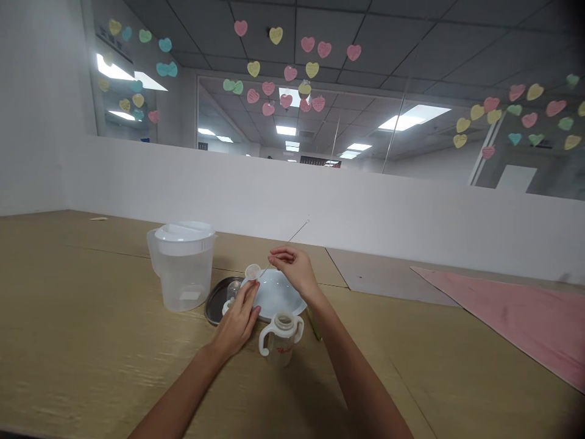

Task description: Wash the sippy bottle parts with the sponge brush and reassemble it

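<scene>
My right hand (295, 266) pinches a thin wire rod (298, 231) with a small loop at its upper end. The rod slants down to the fingertips of my left hand (237, 320), which are closed at a small round translucent cap (252, 272). Just in front stands a clear baby bottle (280, 350) with white handles, its top uncovered. Behind my hands is a white bowl (278, 292). Partly hidden by my left hand, a dark metal tray (214, 305) holds a clear dome-shaped piece (233, 289) and a white ring (226, 306).
A translucent lidded pitcher (186, 268) stands left of the tray. A thin greenish item (315, 326) lies partly behind my right forearm. Pink cloth (512, 311) covers the table's right side. A low white wall (365, 213) with glass above borders the table's back.
</scene>
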